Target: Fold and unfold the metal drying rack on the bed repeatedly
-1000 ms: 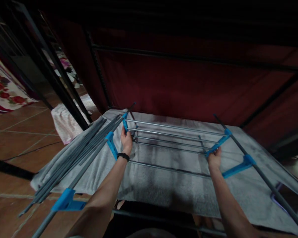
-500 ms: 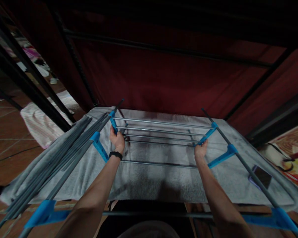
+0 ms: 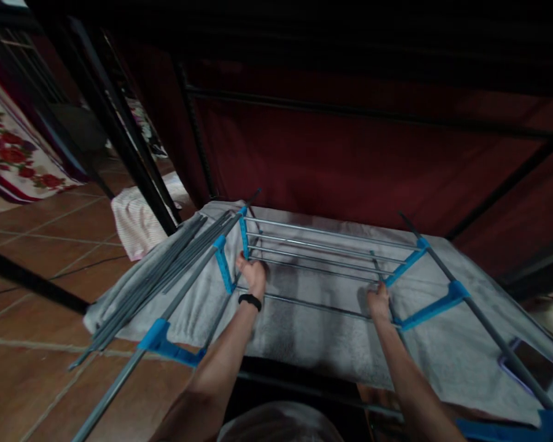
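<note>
Fingers of the left hand [image 3: 252, 274] and right hand [image 3: 378, 302] are curled around a thin metal rod [image 3: 304, 305] of the drying rack [image 3: 332, 245], lower than half a second ago, when the blue plastic brackets [image 3: 405, 265] were gripped. The rack is held over a fuzzy grey towel [image 3: 313, 331].
</note>
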{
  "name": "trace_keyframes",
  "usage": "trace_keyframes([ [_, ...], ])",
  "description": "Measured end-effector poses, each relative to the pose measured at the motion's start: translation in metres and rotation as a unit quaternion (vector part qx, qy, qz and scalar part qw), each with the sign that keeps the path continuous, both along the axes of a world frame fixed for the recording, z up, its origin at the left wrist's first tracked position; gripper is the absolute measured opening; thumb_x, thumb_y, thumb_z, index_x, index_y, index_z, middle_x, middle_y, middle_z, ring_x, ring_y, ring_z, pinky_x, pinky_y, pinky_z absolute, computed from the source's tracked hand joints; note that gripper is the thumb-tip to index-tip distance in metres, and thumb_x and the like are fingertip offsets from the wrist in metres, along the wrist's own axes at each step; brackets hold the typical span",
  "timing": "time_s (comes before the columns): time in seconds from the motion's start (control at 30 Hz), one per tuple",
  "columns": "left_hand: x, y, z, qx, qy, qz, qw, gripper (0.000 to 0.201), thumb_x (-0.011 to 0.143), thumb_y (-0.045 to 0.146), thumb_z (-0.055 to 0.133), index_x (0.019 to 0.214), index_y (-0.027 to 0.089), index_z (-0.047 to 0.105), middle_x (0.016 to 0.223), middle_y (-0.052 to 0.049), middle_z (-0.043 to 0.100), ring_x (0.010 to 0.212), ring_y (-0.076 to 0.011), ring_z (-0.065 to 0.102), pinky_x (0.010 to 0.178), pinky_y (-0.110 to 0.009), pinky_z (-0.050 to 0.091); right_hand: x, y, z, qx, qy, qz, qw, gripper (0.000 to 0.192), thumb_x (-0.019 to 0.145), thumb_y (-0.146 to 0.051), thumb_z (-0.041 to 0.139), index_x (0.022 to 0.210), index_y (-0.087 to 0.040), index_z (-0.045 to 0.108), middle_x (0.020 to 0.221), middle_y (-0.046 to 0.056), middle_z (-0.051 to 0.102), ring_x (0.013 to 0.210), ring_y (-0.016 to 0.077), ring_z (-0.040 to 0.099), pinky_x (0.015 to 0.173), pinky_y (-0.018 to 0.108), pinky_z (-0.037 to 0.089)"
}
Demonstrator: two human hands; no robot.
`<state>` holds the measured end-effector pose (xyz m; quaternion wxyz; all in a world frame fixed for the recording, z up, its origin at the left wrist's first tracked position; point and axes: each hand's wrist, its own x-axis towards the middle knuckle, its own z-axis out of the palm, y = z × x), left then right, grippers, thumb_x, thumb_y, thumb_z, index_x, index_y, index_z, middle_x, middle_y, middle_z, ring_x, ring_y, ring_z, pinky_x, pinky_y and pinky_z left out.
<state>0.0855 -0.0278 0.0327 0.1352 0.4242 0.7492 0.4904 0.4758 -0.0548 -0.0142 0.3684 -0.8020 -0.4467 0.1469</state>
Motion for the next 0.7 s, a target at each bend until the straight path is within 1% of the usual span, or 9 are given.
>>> trace_keyframes([
  [0.07, 0.023, -0.013, -0.002, 0.048, -0.04, 0.043, 0.997, 0.054, 0.08, 0.006, 0.041, 0.133, 0.008, 0.036, 0.135, -0.022, 0.046, 0.132, -0.0314, 0.041, 0.112, -0.047, 0.032, -0.01, -0.008, -0.007, -0.028, -0.008, 0.04, 0.999, 0.057, 0.074, -0.026, 0.047, 0.128, -0.008, 0.051, 0.121, 0.02, 0.056, 0.112, 0.0307, 0.058, 0.095, 0.039, 0.045],
  [0.13, 0.048, -0.02, 0.005, 0.098, -0.056, -0.002, 0.994, 0.05, 0.075, 0.004, 0.044, 0.124, 0.013, 0.045, 0.125, -0.017, 0.052, 0.127, -0.0268, 0.046, 0.111, -0.041, 0.035, -0.016, -0.012, -0.01, -0.044, -0.02, 0.088, 0.995, 0.05, 0.072, -0.025, 0.05, 0.119, -0.012, 0.059, 0.119, 0.017, 0.059, 0.112, 0.0285, 0.059, 0.095, 0.035, 0.045],
  [0.2, 0.07, -0.022, 0.022, 0.152, -0.059, -0.047, 0.985, 0.049, 0.073, 0.002, 0.045, 0.119, 0.018, 0.049, 0.12, -0.012, 0.053, 0.122, -0.0239, 0.049, 0.109, -0.04, 0.038, -0.018, -0.015, -0.009, -0.052, -0.034, 0.13, 0.99, 0.042, 0.07, -0.024, 0.052, 0.11, -0.017, 0.063, 0.118, 0.013, 0.06, 0.117, 0.0269, 0.056, 0.097, 0.033, 0.045],
  [0.3, 0.093, -0.018, 0.067, 0.262, -0.055, -0.131, 0.954, 0.052, 0.071, -0.001, 0.042, 0.117, 0.023, 0.051, 0.117, -0.01, 0.053, 0.117, -0.0225, 0.051, 0.103, -0.04, 0.043, -0.021, -0.018, -0.005, -0.058, -0.052, 0.171, 0.982, 0.036, 0.068, -0.021, 0.054, 0.103, -0.021, 0.063, 0.114, 0.01, 0.062, 0.125, 0.0265, 0.05, 0.1, 0.033, 0.043],
  [0.43, 0.102, -0.001, 0.146, 0.369, 0.01, -0.21, 0.905, 0.047, 0.076, -0.002, 0.041, 0.112, 0.023, 0.057, 0.118, -0.009, 0.054, 0.118, -0.0206, 0.052, 0.104, -0.036, 0.043, -0.028, -0.025, -0.003, -0.075, -0.122, 0.192, 0.971, 0.034, 0.071, -0.021, 0.056, 0.104, -0.022, 0.062, 0.113, 0.013, 0.059, 0.12, 0.0307, 0.051, 0.096, 0.038, 0.044],
  [0.5, 0.092, 0.017, 0.185, 0.398, 0.061, -0.239, 0.883, 0.042, 0.08, -0.001, 0.04, 0.108, 0.022, 0.06, 0.117, -0.008, 0.055, 0.117, -0.02, 0.053, 0.103, -0.035, 0.044, -0.031, -0.028, -0.005, -0.094, -0.195, 0.197, 0.956, 0.035, 0.073, -0.021, 0.056, 0.108, -0.021, 0.062, 0.115, 0.015, 0.057, 0.115, 0.0326, 0.054, 0.093, 0.041, 0.046],
  [0.57, 0.069, 0.041, 0.216, 0.412, 0.091, -0.232, 0.876, 0.037, 0.083, 0.001, 0.039, 0.104, 0.02, 0.062, 0.115, -0.007, 0.057, 0.113, -0.02, 0.056, 0.1, -0.036, 0.045, -0.031, -0.029, -0.008, -0.114, -0.255, 0.2, 0.939, 0.037, 0.075, -0.021, 0.055, 0.111, -0.022, 0.061, 0.116, 0.016, 0.056, 0.111, 0.0332, 0.056, 0.091, 0.044, 0.046],
  [0.63, 0.031, 0.067, 0.237, 0.41, 0.103, -0.209, 0.882, 0.032, 0.086, 0.003, 0.038, 0.101, 0.017, 0.063, 0.109, -0.007, 0.059, 0.11, -0.0197, 0.058, 0.099, -0.038, 0.046, -0.028, -0.029, -0.014, -0.125, -0.3, 0.211, 0.922, 0.037, 0.077, -0.022, 0.053, 0.113, -0.023, 0.062, 0.116, 0.016, 0.056, 0.11, 0.0333, 0.056, 0.089, 0.045, 0.047],
  [0.7, -0.019, 0.086, 0.246, 0.374, 0.105, -0.16, 0.907, 0.029, 0.089, 0.006, 0.038, 0.099, 0.015, 0.063, 0.105, -0.007, 0.061, 0.107, -0.0186, 0.06, 0.098, -0.038, 0.046, -0.023, -0.027, -0.022, -0.12, -0.341, 0.224, 0.905, 0.036, 0.079, -0.022, 0.051, 0.113, -0.023, 0.063, 0.117, 0.017, 0.056, 0.109, 0.0333, 0.057, 0.087, 0.045, 0.047],
])
